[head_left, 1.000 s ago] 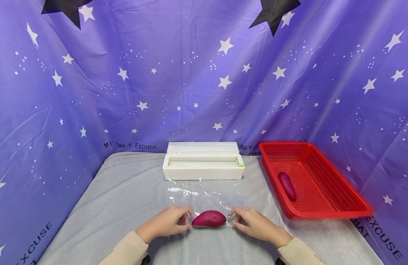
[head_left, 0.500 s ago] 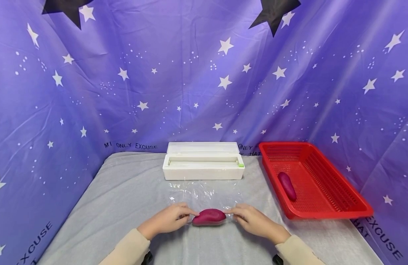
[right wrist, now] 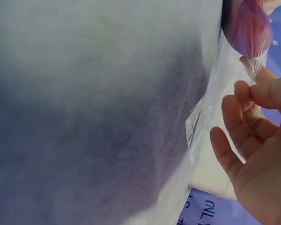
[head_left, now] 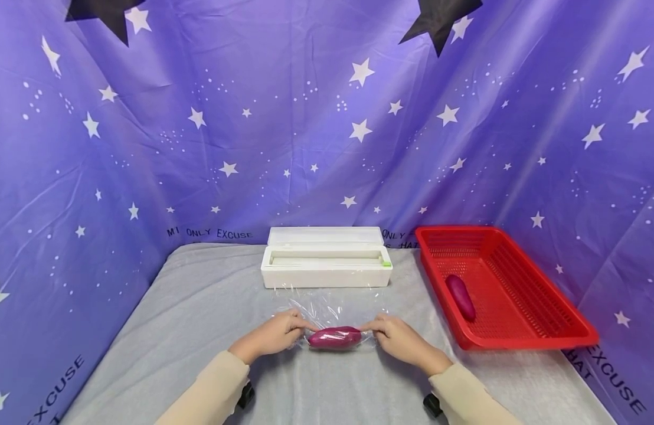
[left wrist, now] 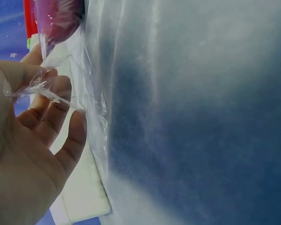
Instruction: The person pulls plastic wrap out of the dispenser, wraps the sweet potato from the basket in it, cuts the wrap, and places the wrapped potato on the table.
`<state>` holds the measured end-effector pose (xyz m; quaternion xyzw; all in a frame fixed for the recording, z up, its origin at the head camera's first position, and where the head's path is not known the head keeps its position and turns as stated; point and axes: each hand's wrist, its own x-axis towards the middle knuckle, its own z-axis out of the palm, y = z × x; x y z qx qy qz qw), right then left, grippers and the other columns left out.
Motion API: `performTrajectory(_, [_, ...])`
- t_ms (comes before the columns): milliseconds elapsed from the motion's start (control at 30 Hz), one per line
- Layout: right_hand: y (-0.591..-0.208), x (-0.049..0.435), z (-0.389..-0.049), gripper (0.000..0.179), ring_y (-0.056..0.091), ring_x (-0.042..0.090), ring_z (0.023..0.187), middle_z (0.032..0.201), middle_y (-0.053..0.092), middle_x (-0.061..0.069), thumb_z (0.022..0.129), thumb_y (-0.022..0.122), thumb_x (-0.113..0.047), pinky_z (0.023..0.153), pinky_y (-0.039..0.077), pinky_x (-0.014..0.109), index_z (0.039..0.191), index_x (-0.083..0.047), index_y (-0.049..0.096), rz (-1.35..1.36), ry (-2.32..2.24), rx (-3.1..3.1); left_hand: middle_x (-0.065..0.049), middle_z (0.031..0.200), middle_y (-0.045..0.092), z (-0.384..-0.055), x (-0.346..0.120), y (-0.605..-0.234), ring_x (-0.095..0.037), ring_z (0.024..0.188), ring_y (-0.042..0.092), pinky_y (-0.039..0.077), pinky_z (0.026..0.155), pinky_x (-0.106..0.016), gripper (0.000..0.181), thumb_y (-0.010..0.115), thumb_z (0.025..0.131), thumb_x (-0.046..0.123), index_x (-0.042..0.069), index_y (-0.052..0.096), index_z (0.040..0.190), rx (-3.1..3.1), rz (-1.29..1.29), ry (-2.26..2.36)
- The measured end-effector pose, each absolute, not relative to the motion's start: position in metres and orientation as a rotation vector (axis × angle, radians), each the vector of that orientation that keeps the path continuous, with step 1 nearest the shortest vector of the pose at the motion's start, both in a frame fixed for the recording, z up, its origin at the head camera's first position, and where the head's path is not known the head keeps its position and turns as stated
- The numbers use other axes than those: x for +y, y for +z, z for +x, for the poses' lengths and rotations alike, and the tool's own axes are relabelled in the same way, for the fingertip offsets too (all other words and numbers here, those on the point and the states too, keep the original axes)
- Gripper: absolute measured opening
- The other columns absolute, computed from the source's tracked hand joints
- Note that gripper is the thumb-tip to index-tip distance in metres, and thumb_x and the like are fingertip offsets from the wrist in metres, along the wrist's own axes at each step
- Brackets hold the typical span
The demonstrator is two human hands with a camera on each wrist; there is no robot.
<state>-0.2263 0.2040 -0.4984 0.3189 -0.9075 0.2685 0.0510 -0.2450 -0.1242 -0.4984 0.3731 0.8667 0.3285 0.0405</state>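
Note:
A purple sweet potato lies on the grey cloth in front of me, covered by clear cling film that shines along its top. My left hand is at its left end; in the left wrist view, thumb and fingers pinch gathered film beside the sweet potato. At the other end, my right hand pinches the film too, and the right wrist view shows a film twist running from the sweet potato to the thumb. Loose film spreads behind, towards the box.
Behind the film stands a white cling film box, lid raised, with a small green piece at its right end. To the right is a red plastic basket holding another purple sweet potato. Purple starred curtains enclose the table.
Both hands have moved forward, away from me, with the sweet potato rolling slightly that way. More film now lies over it, and the loose film behind has shortened and wrinkled.

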Motion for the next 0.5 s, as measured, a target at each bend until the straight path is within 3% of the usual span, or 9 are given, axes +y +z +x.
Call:
performTrajectory(300, [-0.499, 0.198, -0.239, 0.039, 0.048, 0.007, 0.073, 0.075, 0.053, -0.008, 0.086, 0.053, 0.01, 0.068, 0.046, 0.029, 0.105, -0.011, 0.078, 0.902, 0.899, -2.807, 0.007, 0.087, 0.053, -0.262, -0.12, -0.509, -0.006, 0.078, 0.049, 0.047, 0.071, -0.026, 0.035, 0.052, 0.096, -0.002, 0.013, 0.077, 0.113, 2.695, 1.084, 1.0])
performTrajectory(500, [-0.505, 0.196, -0.244, 0.035, 0.062, 0.016, 0.09, 0.094, 0.07, -0.001, 0.087, 0.051, 0.006, 0.082, 0.053, 0.039, 0.102, -0.01, 0.079, 0.843, 0.975, -2.869, 0.006, 0.091, 0.055, -0.265, -0.119, -0.514, -0.009, 0.082, 0.051, 0.047, 0.075, -0.03, 0.033, 0.051, 0.096, -0.001, 0.01, 0.077, 0.113, 2.704, 1.032, 1.014])
